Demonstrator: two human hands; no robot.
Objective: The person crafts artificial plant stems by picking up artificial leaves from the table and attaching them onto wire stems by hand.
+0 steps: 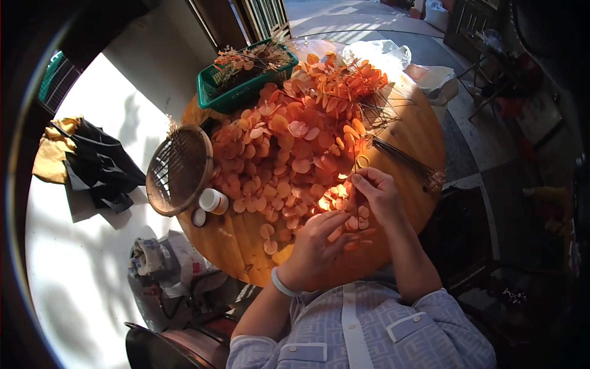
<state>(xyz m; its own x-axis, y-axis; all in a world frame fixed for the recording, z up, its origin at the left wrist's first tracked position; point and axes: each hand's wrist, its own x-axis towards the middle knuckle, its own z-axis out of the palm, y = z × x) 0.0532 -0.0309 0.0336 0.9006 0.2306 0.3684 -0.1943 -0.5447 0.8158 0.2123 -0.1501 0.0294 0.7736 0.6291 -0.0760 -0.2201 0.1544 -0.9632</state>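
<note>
A large heap of orange, round-leaved sprays (289,141) covers the middle of the wooden table (424,138). My right hand (380,192) is closed in a pinch on a thin leaf stem (355,161) at the heap's right edge. Orange leaves show above and below those fingers. My left hand (324,237), with a pale band at its wrist, is just left of and below it. Its fingers are stretched and apart, beside the lower leaves; whether they touch any is hard to tell. A bundle of thin dark stems (405,161) lies right of my right hand.
A green basket (230,98) with dried sprays stands at the back left. A round woven tray (203,154), a white jar (212,200) and its lid (198,217) are at the left edge. Clear plastic bags (384,54) lie at the back. A stool (178,350) stands front left.
</note>
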